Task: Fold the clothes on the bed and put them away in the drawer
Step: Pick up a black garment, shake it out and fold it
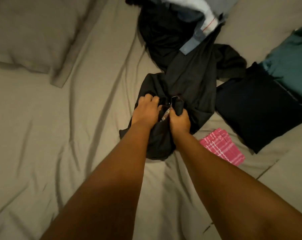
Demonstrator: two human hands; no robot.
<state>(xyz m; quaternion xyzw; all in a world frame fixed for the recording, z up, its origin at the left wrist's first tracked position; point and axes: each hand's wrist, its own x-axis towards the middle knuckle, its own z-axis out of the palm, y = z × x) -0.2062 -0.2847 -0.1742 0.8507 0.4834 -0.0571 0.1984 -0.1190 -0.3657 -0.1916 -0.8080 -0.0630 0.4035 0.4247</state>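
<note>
While a black garment (190, 80) lies crumpled at the centre of the frame, a person works on it with both hands over the grey-sheeted bed (60, 135). The left hand (147, 110) has its fingers curled down into the fabric near what looks like a waistband or collar. The right hand (179, 121), just beside it, grips a fistful of the same cloth. A glimpse of patterned lining shows between the two hands. The garment's upper end trails toward a loose heap of clothes (165, 35) at the top centre, where black fabric, blue denim and something white lie tangled and unfolded.

At the right of the frame, part of the job looks done. A dark navy item (255, 110) lies flat and squared, a teal item (290, 70) sits folded at the far right edge, and a small pink checked cloth (223, 146) lies folded at lower right, near the right forearm. A pillow (30, 32) rests at upper left.

By this reckoning the task is somewhere in its middle: a few pieces are folded, one is in hand and not yet laid flat, and the heap awaits. No drawer is in view, so nothing appears to be put away yet.
</note>
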